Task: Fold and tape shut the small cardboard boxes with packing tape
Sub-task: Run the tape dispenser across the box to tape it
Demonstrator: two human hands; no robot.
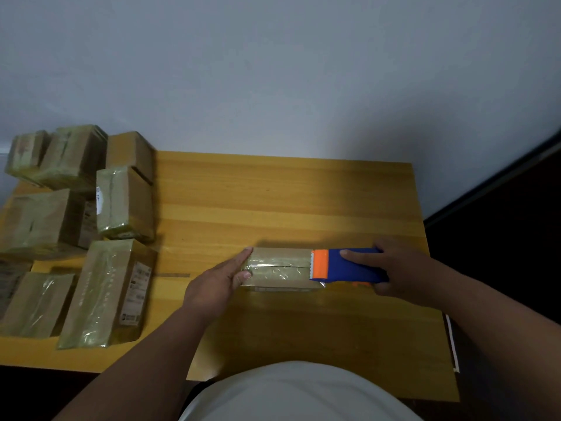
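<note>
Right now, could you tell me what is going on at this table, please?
A person is taping a small cardboard box shut on the wooden table. The left hand presses flat against the box's left end, steadying it. The right hand holds a blue and orange tape dispenser at the box's right end, with clear tape already laid along the top seam. Several taped boxes are piled at the table's left.
</note>
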